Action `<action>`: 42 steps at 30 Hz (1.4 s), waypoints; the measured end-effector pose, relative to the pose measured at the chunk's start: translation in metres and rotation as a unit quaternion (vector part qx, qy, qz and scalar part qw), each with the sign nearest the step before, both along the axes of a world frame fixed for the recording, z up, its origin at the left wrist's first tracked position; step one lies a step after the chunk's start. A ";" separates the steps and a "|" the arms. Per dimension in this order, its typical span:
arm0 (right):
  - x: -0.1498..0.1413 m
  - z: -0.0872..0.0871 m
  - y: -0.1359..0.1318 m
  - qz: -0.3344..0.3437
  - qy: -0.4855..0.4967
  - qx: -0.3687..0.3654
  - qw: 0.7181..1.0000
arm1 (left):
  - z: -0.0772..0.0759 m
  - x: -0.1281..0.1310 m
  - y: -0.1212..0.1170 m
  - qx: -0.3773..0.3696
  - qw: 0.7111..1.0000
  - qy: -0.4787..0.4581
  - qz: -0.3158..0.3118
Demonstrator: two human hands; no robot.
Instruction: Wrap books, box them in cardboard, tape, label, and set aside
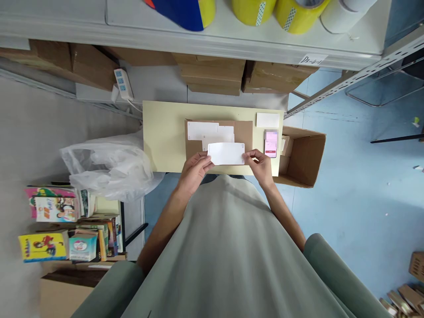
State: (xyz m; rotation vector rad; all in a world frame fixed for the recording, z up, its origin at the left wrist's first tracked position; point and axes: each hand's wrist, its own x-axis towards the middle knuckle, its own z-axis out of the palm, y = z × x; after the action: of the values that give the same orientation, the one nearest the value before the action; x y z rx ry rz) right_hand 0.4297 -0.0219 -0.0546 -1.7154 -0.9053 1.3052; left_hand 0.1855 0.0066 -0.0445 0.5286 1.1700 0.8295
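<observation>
L fingers [203, 162] & R fingers [254, 153] grip white slip [226, 153] at opp. ends, over cardboard [243, 131] on bench [164, 137]; best use light pinch, edges only, w/ even tension so it doesn't crease.

Table [165, 132]: cardboard piece [243, 132] at centre, paper slips [202, 130] upon it; phone [270, 143] at right. Between left hand [195, 168] and right hand [260, 167], a held slip [227, 153] above the near side. Right of the table, an open carton [306, 157]; left, a plastic bag [109, 163], books [56, 207] nearer. Beyond the far edge, a shelf [185, 39] bears tape rolls [254, 11], boxes [212, 73] beneath.
</observation>
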 end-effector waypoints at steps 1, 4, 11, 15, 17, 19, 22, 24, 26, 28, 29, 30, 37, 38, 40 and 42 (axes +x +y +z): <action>-0.001 0.000 0.000 0.008 -0.005 0.003 1.000 | -0.004 -0.002 -0.001 -0.004 1.000 0.012 -0.001; -0.006 -0.001 -0.001 0.025 -0.023 0.015 0.999 | -0.016 -0.010 -0.004 -0.014 0.999 0.033 -0.010; -0.021 -0.010 -0.003 0.027 -0.082 0.000 0.996 | -0.037 -0.027 -0.004 -0.029 0.995 0.094 0.007; -0.026 -0.025 0.010 0.015 -0.110 -0.018 0.994 | -0.056 -0.026 0.010 0.018 0.983 0.184 0.014; -0.029 -0.035 0.021 0.018 -0.142 -0.014 0.990 | -0.067 -0.023 0.021 0.050 0.973 0.225 0.013; -0.031 -0.044 0.032 0.030 -0.189 -0.020 0.981 | -0.076 -0.021 0.031 0.085 0.960 0.268 0.005; -0.036 -0.054 0.045 0.057 -0.258 -0.053 0.963 | -0.086 -0.018 0.043 0.114 0.934 0.339 -0.015; -0.040 -0.058 0.049 0.068 -0.291 -0.064 0.952 | -0.089 -0.017 0.046 0.116 0.918 0.377 -0.024; -0.043 -0.062 0.051 0.073 -0.313 -0.066 0.945 | -0.090 -0.016 0.047 0.120 0.909 0.399 -0.029; -0.044 -0.065 0.052 0.076 -0.329 -0.067 0.939 | -0.092 -0.015 0.047 0.125 0.903 0.410 -0.031; -0.045 -0.066 0.052 0.077 -0.334 -0.067 0.937 | -0.092 -0.015 0.047 0.128 0.900 0.416 -0.032; -0.045 -0.067 0.052 0.079 -0.338 -0.066 0.936 | -0.093 -0.014 0.047 0.131 0.895 0.424 -0.033; -0.050 -0.068 0.055 0.083 -0.358 -0.090 0.926 | -0.093 -0.008 0.048 0.147 0.868 0.471 -0.060; -0.050 -0.067 0.056 0.086 -0.359 -0.096 0.924 | -0.092 -0.007 0.048 0.148 0.866 0.474 -0.065; -0.048 -0.067 0.058 0.089 -0.361 -0.105 0.922 | -0.091 -0.006 0.048 0.154 0.863 0.476 -0.072; -0.042 -0.067 0.058 0.090 -0.360 -0.120 0.921 | -0.090 -0.005 0.047 0.162 0.861 0.476 -0.078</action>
State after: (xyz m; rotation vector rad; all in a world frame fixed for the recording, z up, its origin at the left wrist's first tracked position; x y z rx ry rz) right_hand 0.3875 0.0364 -0.1217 -2.4231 -1.3787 0.9085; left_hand 0.1802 0.0540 -0.1346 1.4002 1.8572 0.6163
